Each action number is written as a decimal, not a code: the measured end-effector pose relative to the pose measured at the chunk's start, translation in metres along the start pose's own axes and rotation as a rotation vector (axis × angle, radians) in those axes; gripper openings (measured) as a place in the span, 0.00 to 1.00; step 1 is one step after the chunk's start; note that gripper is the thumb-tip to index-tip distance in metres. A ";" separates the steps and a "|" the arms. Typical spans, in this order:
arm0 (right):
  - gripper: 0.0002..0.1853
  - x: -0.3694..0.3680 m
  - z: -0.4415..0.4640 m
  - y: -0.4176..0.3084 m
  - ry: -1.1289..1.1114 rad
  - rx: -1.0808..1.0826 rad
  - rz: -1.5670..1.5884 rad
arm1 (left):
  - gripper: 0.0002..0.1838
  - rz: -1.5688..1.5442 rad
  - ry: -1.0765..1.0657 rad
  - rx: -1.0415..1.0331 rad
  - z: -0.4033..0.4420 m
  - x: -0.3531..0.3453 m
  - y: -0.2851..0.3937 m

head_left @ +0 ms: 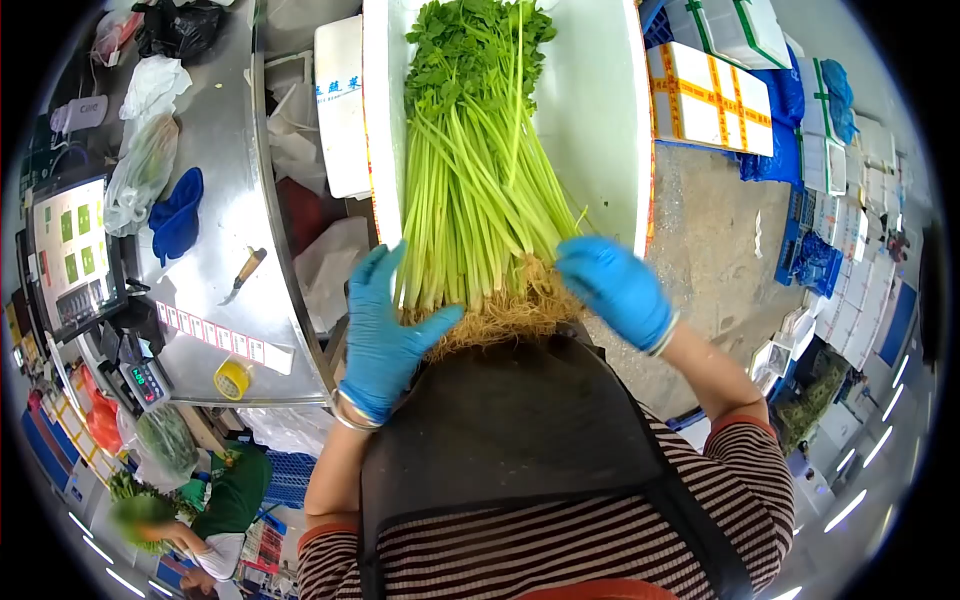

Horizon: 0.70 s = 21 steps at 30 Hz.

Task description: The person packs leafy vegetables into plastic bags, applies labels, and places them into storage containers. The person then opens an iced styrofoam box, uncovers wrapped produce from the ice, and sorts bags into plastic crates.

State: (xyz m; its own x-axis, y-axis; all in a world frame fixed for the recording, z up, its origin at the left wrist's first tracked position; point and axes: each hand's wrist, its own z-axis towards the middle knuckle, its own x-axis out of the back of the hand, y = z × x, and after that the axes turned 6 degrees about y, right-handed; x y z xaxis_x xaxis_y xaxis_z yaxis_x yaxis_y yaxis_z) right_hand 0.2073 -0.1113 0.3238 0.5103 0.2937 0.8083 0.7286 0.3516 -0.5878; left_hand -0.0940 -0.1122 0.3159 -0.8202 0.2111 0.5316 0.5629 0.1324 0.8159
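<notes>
A large bunch of leafy celery point(480, 190) lies in a white foam box point(600, 110), leaves at the far end. Its tangled brown roots point(510, 312) hang over the near edge, close to my dark apron point(510, 430). My left hand point(385, 335), in a blue glove, is open at the left of the stalk bases, thumb stretched toward the roots and fingers spread. On the right, my blue-gloved right hand point(615, 288) is beside the root end, its fingers loosely curved and apart, slightly blurred. Whether either hand touches the celery is hard to tell.
On the left, a metal table point(215, 120) carries a knife point(243, 274), yellow tape point(232, 378), a blue cloth point(177, 216) and plastic bags. A scale point(143, 382) and screen point(75, 250) stand beyond. A taped foam box point(710, 95) is at right; another person point(225, 500) is lower left.
</notes>
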 end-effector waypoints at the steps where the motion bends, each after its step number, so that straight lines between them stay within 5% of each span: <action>1: 0.15 -0.012 -0.006 -0.009 -0.090 -0.062 0.064 | 0.42 0.054 -0.021 -0.010 -0.002 -0.003 0.003; 13: 0.19 -0.013 -0.021 -0.009 0.009 -0.176 0.220 | 0.21 0.079 0.038 0.032 -0.025 -0.007 0.000; 18: 0.18 0.020 -0.002 -0.016 -0.016 -0.057 0.165 | 0.14 0.085 0.210 0.014 -0.028 -0.015 -0.011; 21: 0.18 0.032 0.016 -0.002 0.149 -0.110 0.032 | 0.13 0.027 0.290 0.018 -0.029 -0.016 -0.012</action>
State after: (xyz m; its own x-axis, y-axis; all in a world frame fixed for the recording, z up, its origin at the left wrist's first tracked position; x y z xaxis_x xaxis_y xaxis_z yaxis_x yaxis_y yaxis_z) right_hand 0.2142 -0.0882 0.3502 0.5903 0.1657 0.7900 0.7523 0.2420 -0.6128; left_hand -0.0904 -0.1449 0.3038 -0.7981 -0.0710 0.5983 0.5847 0.1484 0.7976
